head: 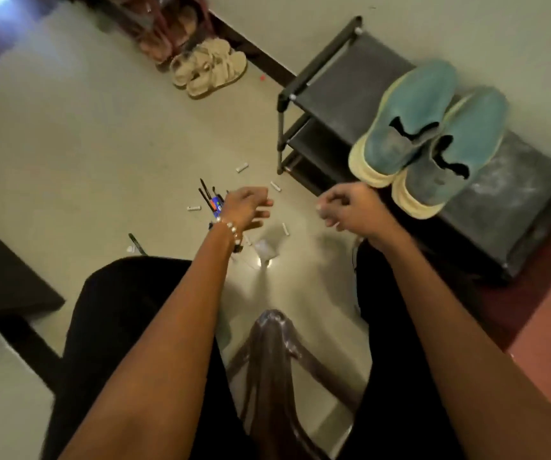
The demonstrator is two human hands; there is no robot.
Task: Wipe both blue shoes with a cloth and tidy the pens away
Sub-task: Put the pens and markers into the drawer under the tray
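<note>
Two blue knit slip-on shoes with thick cream rubber soles sit side by side and touching on the top shelf of a low black rack [333,94] made of dusty fabric tiers on thin metal tubes: the left-hand shoe [406,124] lies nearer the rack's middle, the right-hand shoe [456,154] overhangs the front edge with its heel. Their uppers look matte and greyed with dust around the dark, jagged collar openings. The left hand [245,207], a beaded bracelet [231,229] on its wrist, hovers over the glossy pale tiled floor [68,144] with fingers loosely curled and nothing visibly grasped. The right hand [347,207] is curled near the shoes' heels; whether it pinches something small and white cannot be told. Just beyond the left hand, slim dark pens [206,194] stand bunched beside a small blue packet [216,205], with short white caps [242,167] scattered across the floor around them. A pair of beige strappy sandals [209,68] rests farther off by the dark skirting.
</note>
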